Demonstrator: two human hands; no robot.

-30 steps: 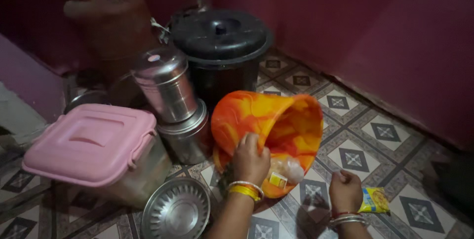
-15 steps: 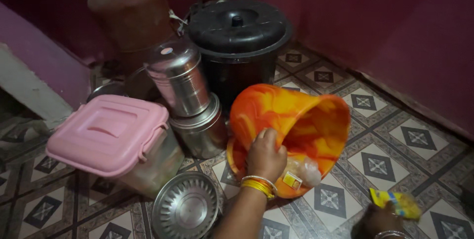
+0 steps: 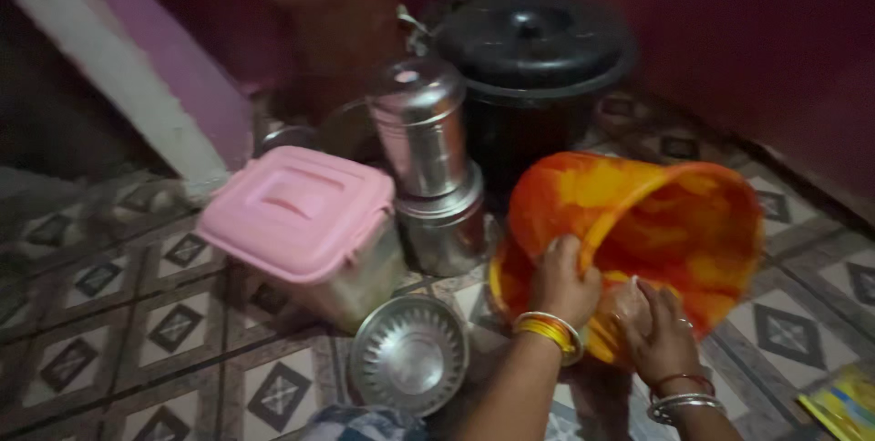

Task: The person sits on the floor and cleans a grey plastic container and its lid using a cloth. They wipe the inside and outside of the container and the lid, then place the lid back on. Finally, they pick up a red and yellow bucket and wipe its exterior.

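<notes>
On the far left we see a pale sloping beam (image 3: 118, 67) leaning over the patterned tile floor (image 3: 109, 313). Next comes a box with a pink lid (image 3: 301, 213). Just in front of it, a shiny round steel lid (image 3: 410, 354) lies flat on the tiles.

Behind the box stands a tall steel tin (image 3: 421, 131) stacked on a wider steel pot (image 3: 447, 231). Further back we see a brown jar (image 3: 337, 22) and a big black bin with its lid on (image 3: 533, 49).

Then we come to the orange bucket (image 3: 638, 241). It is tipped on its side on the floor, and its open mouth faces right. Our left hand (image 3: 561, 282) is curled over the bucket's rim and holds it tight. That wrist has yellow bangles (image 3: 547, 330).

Our right hand (image 3: 656, 332) is just beside the left one, at the lower edge of the bucket's mouth. It touches something pale there, but the picture is too blurry, so we cannot tell if it is gripping.

In the far right corner lies a yellow packet (image 3: 843, 405) on the floor.
</notes>
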